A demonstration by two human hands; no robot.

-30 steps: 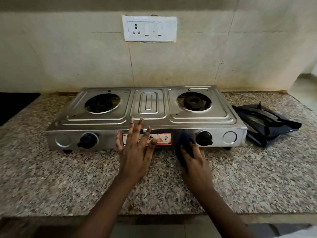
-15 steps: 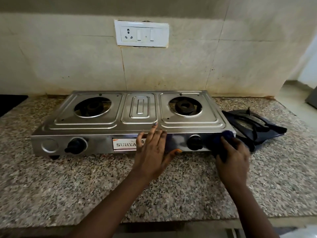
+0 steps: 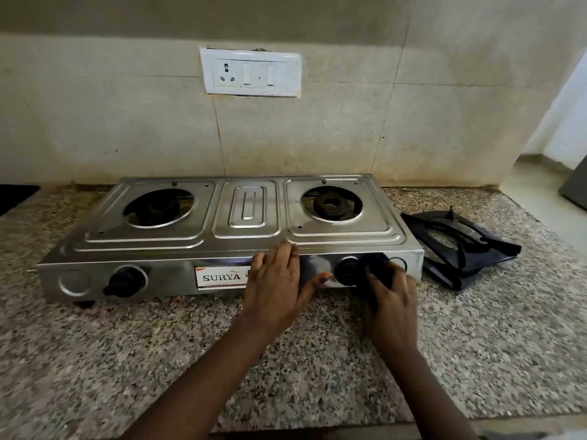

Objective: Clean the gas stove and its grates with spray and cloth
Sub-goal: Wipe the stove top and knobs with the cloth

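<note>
You face a gas stove (image 3: 178,246) of shiny pressed steel, its front panel mirror-smooth. Its knobs (image 3: 125,279) look like matt black plastic. The grates (image 3: 457,249) are glossy dark enamelled metal. The countertop (image 3: 127,360) is speckled polished granite; the wall tiles (image 3: 127,128) are stained and dull.

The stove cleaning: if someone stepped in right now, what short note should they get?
Left hand: flat, fingers straight, steadying the stove at its front edge.
Right hand: grips a dark cloth against the front panel, beside the right knob.
Grates: off the stove, stacked on the counter to its right.
Done: grates removed; front panel being wiped.
Left: finish the panel and knobs. Whether the top or the grates are already cleaned cannot be told. No spray bottle is in view.
</note>
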